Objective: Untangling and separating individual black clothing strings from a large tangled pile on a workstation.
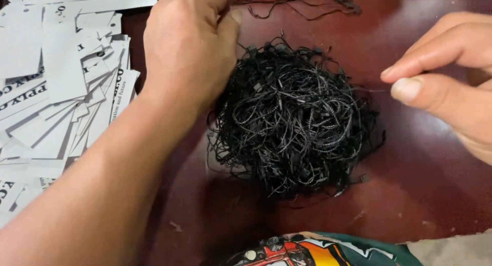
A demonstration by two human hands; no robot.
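surface: dark red-brown glossy table [430,173]; strong window-like glare at upper right; a few pale scuffs and chips near the front edge
room: almost none in view; pale grey floor strip [453,253] at bottom right past the table edge; nothing else of the room shows
string pile: one tangled heap of black looped strings [292,117], mid-table; small black plastic locks scattered through it; individual count impossible, too knotted
loose strings: a small separate bunch [307,2] at the top edge, well apart from the heap; looks like a few strands, exact count unclear
paper tags: one spread of white card tags [61,81] on the left, overlapping in a messy fan; dozens at a guess, not countable; black print on some, at least one with a punched hole
left hand: left hand [189,45] reaches across from lower left, back of hand up, between tags and heap; fingers curled at the heap's upper left edge; fingertips hidden, so can't tell whether it grips anything
right hand: right hand [446,66] at right edge, just beside the heap; thumb and forefinger pinched close; a thin strand seems to run from the pinch toward the heap, too faint to confirm
clothing: one patch of printed fabric [318,250], teal with orange and red, bottom centre
hands total: two, both the wearer's
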